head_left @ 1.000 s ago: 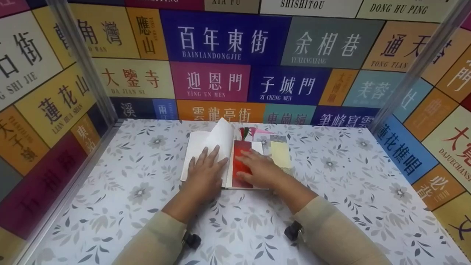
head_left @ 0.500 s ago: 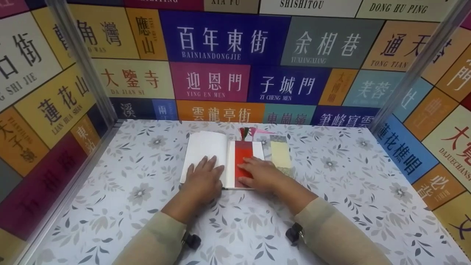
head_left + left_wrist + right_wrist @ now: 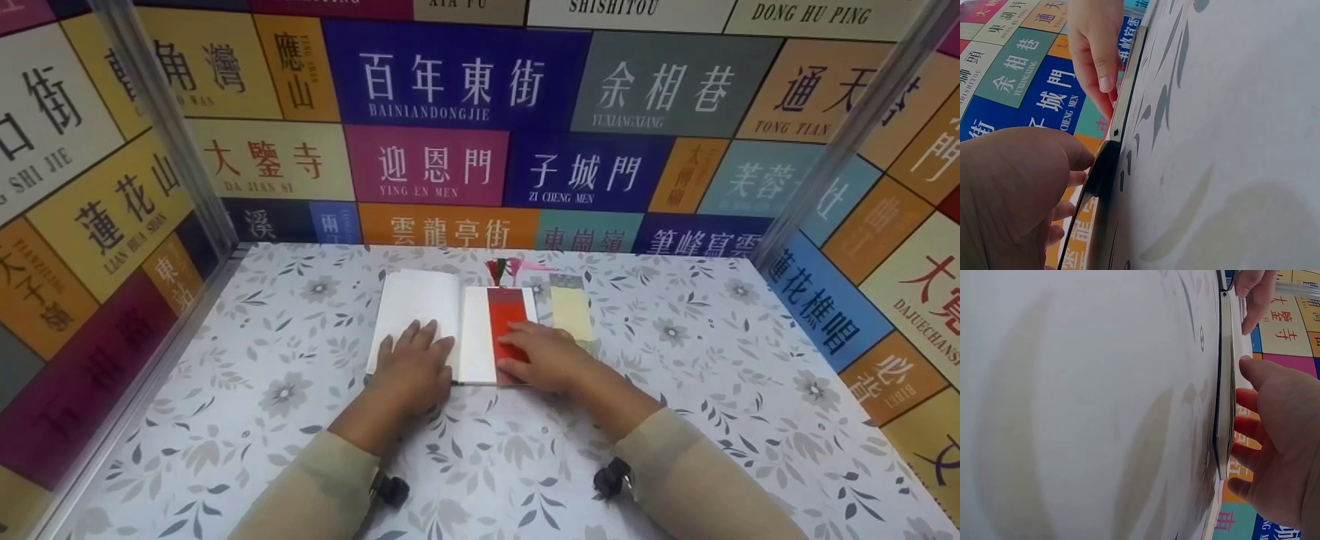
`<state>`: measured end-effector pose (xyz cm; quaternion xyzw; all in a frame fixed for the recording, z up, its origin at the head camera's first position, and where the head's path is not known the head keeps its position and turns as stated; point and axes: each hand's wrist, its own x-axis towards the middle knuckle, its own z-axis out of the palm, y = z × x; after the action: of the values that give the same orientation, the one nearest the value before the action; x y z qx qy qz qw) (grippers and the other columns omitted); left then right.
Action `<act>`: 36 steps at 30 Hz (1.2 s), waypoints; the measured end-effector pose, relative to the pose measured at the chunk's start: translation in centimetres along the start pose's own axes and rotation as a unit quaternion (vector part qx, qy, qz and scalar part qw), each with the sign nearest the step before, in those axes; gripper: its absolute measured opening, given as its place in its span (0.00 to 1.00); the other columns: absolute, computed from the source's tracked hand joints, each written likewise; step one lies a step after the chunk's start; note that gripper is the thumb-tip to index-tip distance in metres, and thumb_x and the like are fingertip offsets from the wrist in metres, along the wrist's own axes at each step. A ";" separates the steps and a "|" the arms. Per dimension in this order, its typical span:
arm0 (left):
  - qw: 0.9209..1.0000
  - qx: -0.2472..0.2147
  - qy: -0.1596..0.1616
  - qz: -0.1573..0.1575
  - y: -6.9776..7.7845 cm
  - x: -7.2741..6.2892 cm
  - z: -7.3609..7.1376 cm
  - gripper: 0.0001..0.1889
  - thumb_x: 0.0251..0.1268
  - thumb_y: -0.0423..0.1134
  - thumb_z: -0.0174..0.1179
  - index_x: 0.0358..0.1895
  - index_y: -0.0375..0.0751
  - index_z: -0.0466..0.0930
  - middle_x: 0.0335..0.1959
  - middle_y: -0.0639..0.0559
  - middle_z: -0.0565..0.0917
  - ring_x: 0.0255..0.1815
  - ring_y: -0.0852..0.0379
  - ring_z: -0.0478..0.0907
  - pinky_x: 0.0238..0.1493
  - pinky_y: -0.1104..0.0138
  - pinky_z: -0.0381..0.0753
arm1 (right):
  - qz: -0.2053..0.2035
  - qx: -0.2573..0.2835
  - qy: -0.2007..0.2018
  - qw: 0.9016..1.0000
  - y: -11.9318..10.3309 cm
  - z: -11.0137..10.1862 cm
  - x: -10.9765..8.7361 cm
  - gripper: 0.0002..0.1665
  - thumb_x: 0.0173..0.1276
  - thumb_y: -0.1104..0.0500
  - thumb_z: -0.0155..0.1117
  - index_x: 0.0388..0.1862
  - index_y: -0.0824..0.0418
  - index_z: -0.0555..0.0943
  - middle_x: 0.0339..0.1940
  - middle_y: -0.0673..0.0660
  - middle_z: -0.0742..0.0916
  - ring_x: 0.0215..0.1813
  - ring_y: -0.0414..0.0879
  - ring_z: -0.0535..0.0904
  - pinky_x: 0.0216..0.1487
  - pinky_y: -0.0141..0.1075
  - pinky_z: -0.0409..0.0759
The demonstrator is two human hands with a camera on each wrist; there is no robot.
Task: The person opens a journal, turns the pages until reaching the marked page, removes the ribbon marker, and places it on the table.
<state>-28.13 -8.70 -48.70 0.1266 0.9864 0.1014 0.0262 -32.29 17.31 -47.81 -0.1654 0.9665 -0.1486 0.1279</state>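
An open notebook lies on the table with its blank pages up. My left hand rests on the lower part of the left page, fingers extended; in the left wrist view its thumb lies by the cover's edge. A red bookmark lies lengthwise on the right page. On it rest the fingertips of my right hand, partly covering its lower right side. The right wrist view shows the relaxed fingers along the page block.
Red, green and pink tassels lie above the notebook. A pale yellow bookmark with grey patterned ends lies to its right. The table has a floral cover; panels with street names stand behind and at both sides.
A lifted page has come down flat onto the left side, and my left hand has drawn slightly nearer. My right hand and the red bookmark have shifted right across the page.
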 end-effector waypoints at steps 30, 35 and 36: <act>1.000 0.000 -0.014 -0.015 0.1 0.0 -0.1 0.31 0.83 0.54 0.48 0.85 0.59 0.63 0.90 0.50 0.55 0.92 0.41 0.48 0.88 0.33 0.47 | 0.208 0.209 0.052 0.954 1.0 -1.2 0.2 0.68 0.53 0.41 0.88 0.88 0.47 0.59 0.71 0.54 0.75 0.72 0.54 0.75 0.77 0.54 0.80; 1.000 0.001 -0.011 -0.010 0.1 0.0 0.0 0.30 0.83 0.54 0.48 0.84 0.59 0.64 0.90 0.49 0.56 0.91 0.40 0.49 0.88 0.33 0.49 | 0.221 0.235 0.060 0.945 1.1 -1.7 0.3 0.55 0.66 0.48 0.80 0.86 0.55 0.63 0.71 0.57 0.79 0.70 0.54 0.78 0.76 0.52 0.82; 1.000 0.002 -0.010 -0.009 0.1 -0.1 0.0 0.30 0.83 0.54 0.48 0.84 0.59 0.64 0.90 0.49 0.56 0.91 0.40 0.49 0.87 0.33 0.49 | 0.223 0.239 0.063 0.943 1.1 -1.9 0.3 0.51 0.68 0.50 0.78 0.85 0.55 0.65 0.71 0.57 0.80 0.68 0.54 0.79 0.73 0.50 0.84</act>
<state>-28.05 -8.66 -48.64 0.1189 0.9873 0.0982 0.0368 -33.47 18.68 -46.52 0.0990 0.9208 -0.3531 0.1328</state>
